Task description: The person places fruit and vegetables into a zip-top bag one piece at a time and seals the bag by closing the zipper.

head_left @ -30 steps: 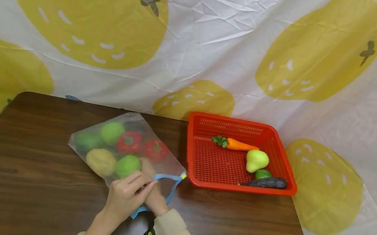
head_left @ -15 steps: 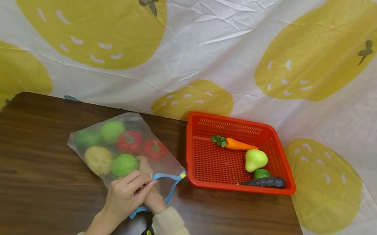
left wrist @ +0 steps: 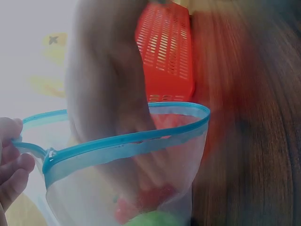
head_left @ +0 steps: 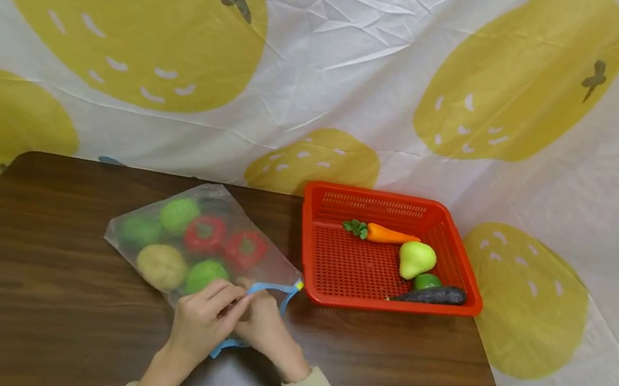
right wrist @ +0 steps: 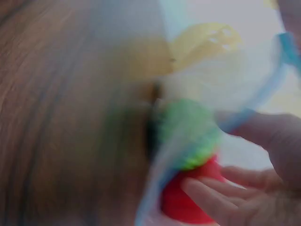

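A translucent zip bag (head_left: 276, 265) with a blue-edged mouth (left wrist: 122, 140) lies on the table. It holds two red peppers (head_left: 206, 234), a potato (head_left: 161, 267) and several round green items (head_left: 179, 216). My left hand (head_left: 205, 317) pinches the blue edge at one corner of the mouth. My right hand (head_left: 268, 329) is at the mouth, its fingers partly inside the bag. Thumb and fingers of the right hand (right wrist: 249, 174) stand apart in the blurred right wrist view, with nothing visible between them.
Right of the bag stands a red plastic basket (head_left: 308, 233). Inside lie a carrot (head_left: 390, 235), a yellow-green pear (head_left: 417, 261), a small green item (head_left: 427, 282) and a dark eggplant (head_left: 434, 295). A fruit-print cloth (head_left: 328, 74) hangs behind the brown wooden table (head_left: 51, 287).
My right hand has drawn back from deeper in the bag toward the mouth, down and to the right. The left hand keeps its grip on the blue edge.
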Available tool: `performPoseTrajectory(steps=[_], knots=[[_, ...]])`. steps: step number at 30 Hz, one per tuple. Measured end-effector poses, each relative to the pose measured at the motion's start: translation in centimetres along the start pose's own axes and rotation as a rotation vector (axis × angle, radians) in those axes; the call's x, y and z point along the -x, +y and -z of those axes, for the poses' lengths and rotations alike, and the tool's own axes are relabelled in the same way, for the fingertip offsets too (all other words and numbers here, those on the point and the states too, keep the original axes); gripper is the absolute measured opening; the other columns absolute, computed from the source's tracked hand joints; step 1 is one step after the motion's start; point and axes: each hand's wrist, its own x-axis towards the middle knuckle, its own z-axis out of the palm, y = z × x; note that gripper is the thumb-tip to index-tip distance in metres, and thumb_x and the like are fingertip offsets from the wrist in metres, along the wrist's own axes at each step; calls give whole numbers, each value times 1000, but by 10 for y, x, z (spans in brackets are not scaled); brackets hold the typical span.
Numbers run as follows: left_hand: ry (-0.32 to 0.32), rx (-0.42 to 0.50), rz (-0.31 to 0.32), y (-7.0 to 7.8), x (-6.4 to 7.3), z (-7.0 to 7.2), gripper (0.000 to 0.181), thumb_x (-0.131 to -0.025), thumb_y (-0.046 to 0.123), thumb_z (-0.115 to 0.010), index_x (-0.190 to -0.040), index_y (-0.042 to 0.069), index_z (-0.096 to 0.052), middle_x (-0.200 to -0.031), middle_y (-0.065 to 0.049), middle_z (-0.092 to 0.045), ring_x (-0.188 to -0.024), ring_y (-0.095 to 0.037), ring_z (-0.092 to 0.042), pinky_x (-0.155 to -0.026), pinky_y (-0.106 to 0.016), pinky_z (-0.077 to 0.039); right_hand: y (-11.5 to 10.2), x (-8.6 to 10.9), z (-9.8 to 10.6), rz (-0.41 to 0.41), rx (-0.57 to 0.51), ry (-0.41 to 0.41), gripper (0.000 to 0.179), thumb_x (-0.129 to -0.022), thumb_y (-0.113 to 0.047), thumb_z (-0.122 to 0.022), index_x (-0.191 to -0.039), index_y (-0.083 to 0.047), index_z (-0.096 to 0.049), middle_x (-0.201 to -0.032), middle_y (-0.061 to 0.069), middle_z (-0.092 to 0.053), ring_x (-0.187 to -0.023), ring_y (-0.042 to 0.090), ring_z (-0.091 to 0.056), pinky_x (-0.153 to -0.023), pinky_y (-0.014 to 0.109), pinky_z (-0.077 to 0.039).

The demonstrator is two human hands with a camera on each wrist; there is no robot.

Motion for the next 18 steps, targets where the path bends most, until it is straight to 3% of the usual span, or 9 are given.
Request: performPoseTrajectory(steps=[2,4,7,9,11,13,18], knots=[[-11,9,9,0,0,1,30,-94,23,-57,-71,5,-63,-65,-4,-57,-43,-7,-46,-40,-13,-38,-5,11,22,-98,-209,-122,31,-82,-9,-71,-109,-3,-57,-103,10,-63,-90,19,-63,-73,23,-51],[-21,9,15,0,0,1,30,-94,23,-57,-71,5,-63,-65,-4,-57,-43,-7,-46,-40,-13,-38,-2,22,44,-164,-312,-264,41,-82,-10,-73,-118,-1,-54,-113,14,-61,-100,24,-61,-80,26,-51],[-17,11,12,0,-1,1,30,-94,23,-58,-71,5,-63,-65,-3,-56,-43,-6,-46,-40,-13,-37,6,36,76,-174,-369,-413,35,-83,-9,-71,-113,1,-57,-109,17,-63,-95,22,-63,-78,27,-52],[-5,6,3,-1,-1,0,30,-94,23,-58,-70,5,-63,-65,-2,-56,-44,-6,-45,-40,-13,-37,11,41,100,-139,-382,-444,27,-83,-10,-71,-106,1,-59,-100,16,-65,-87,17,-64,-75,27,-53],[9,-4,-8,-2,-1,-1,30,-94,23,-59,-69,6,-63,-65,-1,-56,-44,-5,-45,-40,-13,-37,14,43,123,-116,-379,-410,22,-83,-9,-71,-101,-1,-61,-92,12,-66,-80,12,-64,-71,28,-54],[17,-17,-17,-3,0,-1,30,-93,23,-59,-69,6,-64,-65,0,-56,-44,-4,-45,-40,-12,-37,17,40,146,-123,-334,-327,20,-82,-10,-72,-97,-4,-61,-87,6,-65,-77,10,-62,-69,28,-54],[21,-12,-14,-3,1,-3,31,-93,24,-59,-69,6,-63,-65,-1,-56,-44,-4,-45,-40,-12,-36,32,20,193,-282,-166,-55,16,-84,-13,-71,-95,-7,-62,-85,1,-64,-79,16,-60,-70,31,-51]])
